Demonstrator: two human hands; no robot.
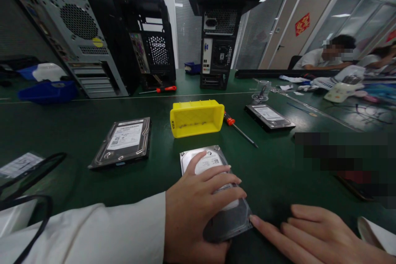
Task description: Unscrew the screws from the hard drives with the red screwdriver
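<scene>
A silver hard drive (pixel 227 218) with a white label sits tilted on the green table in front of me. My left hand (pixel 198 198) lies across its top, fingers spread over the label and the thumb at the near edge, gripping it. From the right comes my right hand (pixel 315 231), index finger stretched to the drive's near right corner, the other fingers slightly bent and holding nothing visible. Just beyond the drive, a yellow plastic bin (pixel 197 119) faces me with small dark bits, probably screws, inside. Beside the bin rests a red-and-black screwdriver (pixel 241 130).
Two more hard drives lie on the table, one at left (pixel 125 140) and one at right (pixel 269 116). Behind stand several computer cases (pixel 218 41). A second screwdriver (pixel 165 89), a clear cup (pixel 262 90) and a black cable (pixel 34 177) are around. A person (pixel 321 55) sits far right.
</scene>
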